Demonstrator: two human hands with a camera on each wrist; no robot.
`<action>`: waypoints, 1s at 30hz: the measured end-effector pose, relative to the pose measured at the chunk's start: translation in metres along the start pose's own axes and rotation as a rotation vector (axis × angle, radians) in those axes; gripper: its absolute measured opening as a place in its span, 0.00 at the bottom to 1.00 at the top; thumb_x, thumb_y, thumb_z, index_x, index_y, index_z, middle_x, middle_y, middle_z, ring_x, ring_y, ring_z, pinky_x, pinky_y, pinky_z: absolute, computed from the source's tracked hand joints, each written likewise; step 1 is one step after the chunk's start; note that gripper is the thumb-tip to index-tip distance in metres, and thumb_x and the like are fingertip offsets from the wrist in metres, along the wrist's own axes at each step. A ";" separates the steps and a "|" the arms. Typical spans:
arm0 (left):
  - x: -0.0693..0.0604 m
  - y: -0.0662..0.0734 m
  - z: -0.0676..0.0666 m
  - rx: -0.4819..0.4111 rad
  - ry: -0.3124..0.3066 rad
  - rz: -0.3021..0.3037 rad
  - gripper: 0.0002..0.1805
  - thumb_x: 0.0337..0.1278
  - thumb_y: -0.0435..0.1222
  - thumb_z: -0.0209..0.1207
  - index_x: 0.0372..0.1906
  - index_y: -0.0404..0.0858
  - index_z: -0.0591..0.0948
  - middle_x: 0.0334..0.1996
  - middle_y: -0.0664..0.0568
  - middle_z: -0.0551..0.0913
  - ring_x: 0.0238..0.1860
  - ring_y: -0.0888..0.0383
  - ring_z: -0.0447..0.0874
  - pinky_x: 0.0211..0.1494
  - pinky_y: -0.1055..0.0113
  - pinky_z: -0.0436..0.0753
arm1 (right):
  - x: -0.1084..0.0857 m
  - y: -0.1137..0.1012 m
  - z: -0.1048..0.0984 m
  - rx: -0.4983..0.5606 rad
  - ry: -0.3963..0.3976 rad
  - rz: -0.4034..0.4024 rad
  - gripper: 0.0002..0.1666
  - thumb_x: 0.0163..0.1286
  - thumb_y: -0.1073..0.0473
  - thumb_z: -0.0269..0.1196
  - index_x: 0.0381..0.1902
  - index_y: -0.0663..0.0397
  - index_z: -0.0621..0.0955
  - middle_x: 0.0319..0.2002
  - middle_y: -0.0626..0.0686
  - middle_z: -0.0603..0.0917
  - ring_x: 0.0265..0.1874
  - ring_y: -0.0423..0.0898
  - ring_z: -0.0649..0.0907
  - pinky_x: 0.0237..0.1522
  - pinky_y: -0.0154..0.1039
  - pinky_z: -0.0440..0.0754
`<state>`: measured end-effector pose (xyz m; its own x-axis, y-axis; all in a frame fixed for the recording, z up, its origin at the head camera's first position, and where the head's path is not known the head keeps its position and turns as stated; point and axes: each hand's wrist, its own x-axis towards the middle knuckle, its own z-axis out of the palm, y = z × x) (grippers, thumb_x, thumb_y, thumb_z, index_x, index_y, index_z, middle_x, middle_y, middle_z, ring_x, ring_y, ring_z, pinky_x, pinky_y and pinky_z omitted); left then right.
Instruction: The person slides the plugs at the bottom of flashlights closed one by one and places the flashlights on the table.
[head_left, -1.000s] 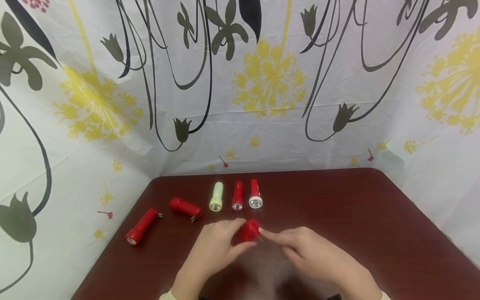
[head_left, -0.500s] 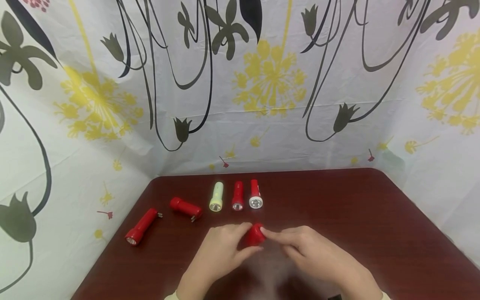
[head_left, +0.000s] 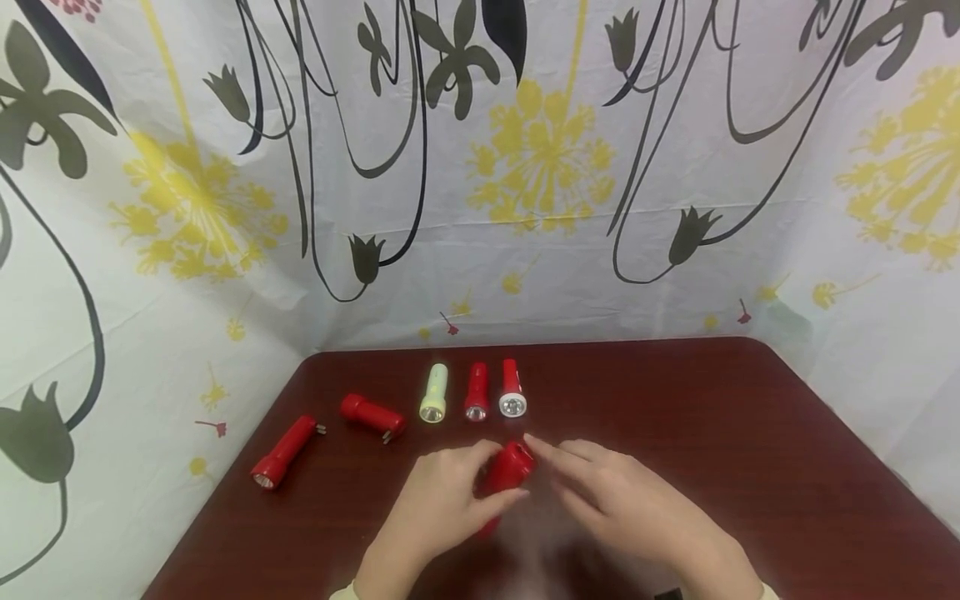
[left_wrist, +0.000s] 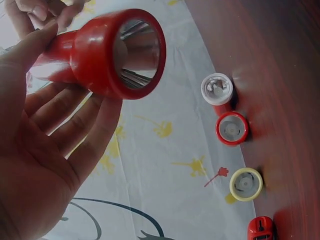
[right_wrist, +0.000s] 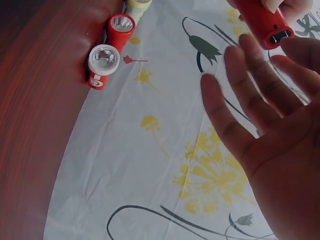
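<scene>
The left grip holds a torch above the worktop; the right grip, spread wide, is just beside its end. Its prongs look folded in, seemingly done; 2 torches have theirs out, seemingly remaining.

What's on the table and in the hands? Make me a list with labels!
Left hand: holds a red flashlight
Right hand: fingers outstretched, near that flashlight's tail
Row: pale yellow flashlight, all-red one, white-rimmed one
Left of row: nearer flashlight, farther flashlight, both red with plug prongs
Table: dark reddish-brown
Cloth behind: white with printed flowers
</scene>
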<state>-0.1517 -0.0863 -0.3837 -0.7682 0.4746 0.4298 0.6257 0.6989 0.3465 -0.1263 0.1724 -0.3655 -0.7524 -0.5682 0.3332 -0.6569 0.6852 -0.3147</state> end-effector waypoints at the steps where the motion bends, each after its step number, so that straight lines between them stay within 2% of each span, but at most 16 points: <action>1: 0.000 0.000 0.000 0.002 -0.005 -0.008 0.21 0.58 0.56 0.75 0.50 0.51 0.86 0.29 0.64 0.88 0.27 0.73 0.77 0.33 0.77 0.80 | 0.000 0.001 0.000 -0.022 0.003 0.002 0.34 0.75 0.56 0.67 0.75 0.27 0.75 0.48 0.34 0.84 0.45 0.32 0.81 0.47 0.35 0.88; 5: 0.001 -0.002 -0.001 0.020 -0.014 -0.040 0.22 0.58 0.58 0.74 0.49 0.50 0.86 0.28 0.65 0.87 0.26 0.73 0.77 0.33 0.75 0.81 | -0.004 0.010 0.002 -0.104 0.036 0.027 0.29 0.78 0.47 0.66 0.74 0.31 0.78 0.65 0.40 0.82 0.62 0.41 0.82 0.61 0.48 0.87; 8: 0.001 -0.005 -0.002 0.040 -0.013 -0.070 0.23 0.59 0.60 0.73 0.49 0.49 0.86 0.27 0.64 0.87 0.26 0.72 0.77 0.32 0.74 0.80 | -0.008 0.018 0.002 -0.129 0.048 0.077 0.30 0.77 0.43 0.66 0.74 0.31 0.77 0.72 0.44 0.78 0.69 0.46 0.80 0.66 0.54 0.85; 12: -0.001 -0.010 -0.005 0.049 -0.032 -0.137 0.26 0.58 0.62 0.72 0.50 0.48 0.86 0.29 0.63 0.88 0.27 0.70 0.79 0.32 0.71 0.81 | -0.017 0.028 0.000 -0.135 0.050 0.148 0.31 0.76 0.42 0.67 0.75 0.30 0.77 0.75 0.47 0.76 0.72 0.51 0.78 0.68 0.57 0.82; 18: -0.002 -0.014 -0.010 0.047 -0.072 -0.244 0.29 0.57 0.60 0.73 0.55 0.47 0.84 0.33 0.60 0.90 0.29 0.67 0.82 0.35 0.69 0.84 | -0.030 0.043 -0.001 -0.136 0.054 0.210 0.31 0.77 0.42 0.66 0.74 0.38 0.78 0.75 0.52 0.77 0.73 0.55 0.77 0.68 0.60 0.80; 22: 0.000 -0.017 -0.009 -0.103 -0.078 -0.296 0.26 0.57 0.53 0.73 0.56 0.47 0.81 0.37 0.58 0.88 0.33 0.65 0.83 0.34 0.71 0.84 | -0.033 0.047 -0.001 -0.120 0.038 0.239 0.31 0.78 0.40 0.65 0.74 0.38 0.78 0.74 0.52 0.77 0.73 0.55 0.77 0.68 0.60 0.80; 26: 0.002 -0.019 -0.004 -0.265 -0.036 -0.333 0.26 0.56 0.47 0.73 0.57 0.49 0.78 0.45 0.58 0.85 0.41 0.62 0.82 0.37 0.71 0.86 | -0.033 0.047 0.000 -0.096 0.016 0.240 0.31 0.78 0.37 0.63 0.74 0.37 0.78 0.74 0.53 0.77 0.72 0.56 0.78 0.66 0.61 0.81; 30: 0.005 -0.018 -0.002 -0.274 0.011 -0.365 0.27 0.58 0.47 0.73 0.60 0.48 0.77 0.49 0.55 0.83 0.44 0.60 0.82 0.39 0.68 0.88 | -0.032 0.046 0.001 -0.076 -0.013 0.263 0.31 0.79 0.35 0.61 0.74 0.36 0.78 0.74 0.51 0.77 0.73 0.55 0.78 0.67 0.61 0.81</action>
<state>-0.1670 -0.0976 -0.3866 -0.9446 0.2169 0.2464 0.3280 0.6511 0.6844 -0.1323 0.2213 -0.3911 -0.8977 -0.3713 0.2374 -0.4333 0.8419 -0.3217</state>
